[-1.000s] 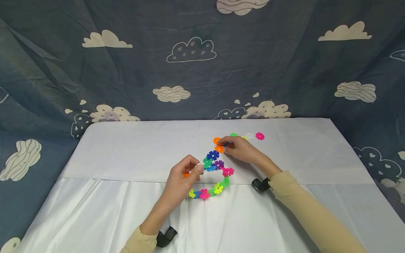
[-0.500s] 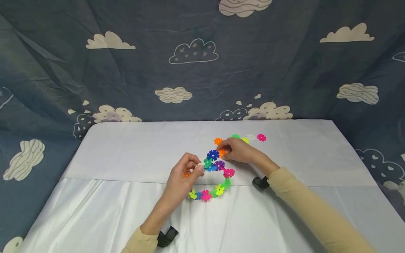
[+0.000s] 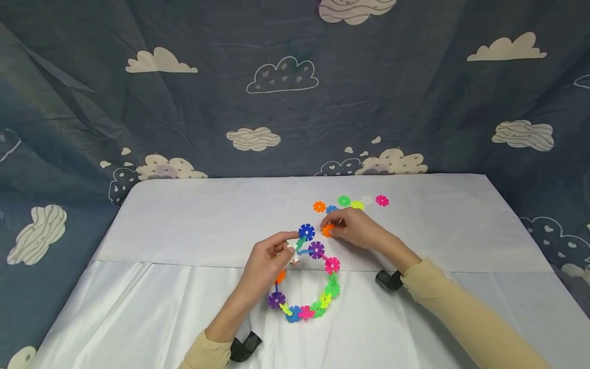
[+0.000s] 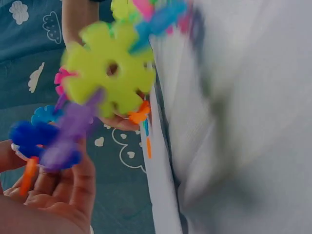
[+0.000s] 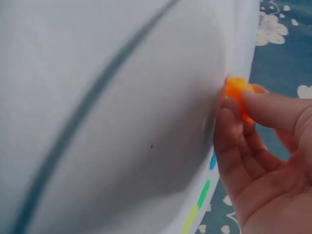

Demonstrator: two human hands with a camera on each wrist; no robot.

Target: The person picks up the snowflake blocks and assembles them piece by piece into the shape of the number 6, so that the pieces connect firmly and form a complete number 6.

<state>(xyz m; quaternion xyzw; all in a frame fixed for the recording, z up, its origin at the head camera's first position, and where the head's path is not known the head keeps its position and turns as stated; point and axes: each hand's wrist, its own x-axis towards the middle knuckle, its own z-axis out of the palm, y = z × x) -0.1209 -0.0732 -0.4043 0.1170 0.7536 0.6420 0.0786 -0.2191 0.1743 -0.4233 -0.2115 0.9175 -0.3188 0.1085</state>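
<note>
Left hand [image 3: 269, 261] pinches white plastic flower disc [image 3: 293, 253], eleven o'clock on multicoloured flower-disc ring [image 3: 332, 265], likely steadying it. Right hand [image 3: 358, 226] pinches orange plastic flower disc [image 3: 328, 231], beyond one o'clock.

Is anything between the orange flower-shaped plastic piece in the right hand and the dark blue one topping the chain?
Nothing visible: in the head view, only white cloth shows between the orange piece, pinched by the right hand, and the dark blue piece. The left hand has its index fingertip at that piece's opposite edge.
</note>
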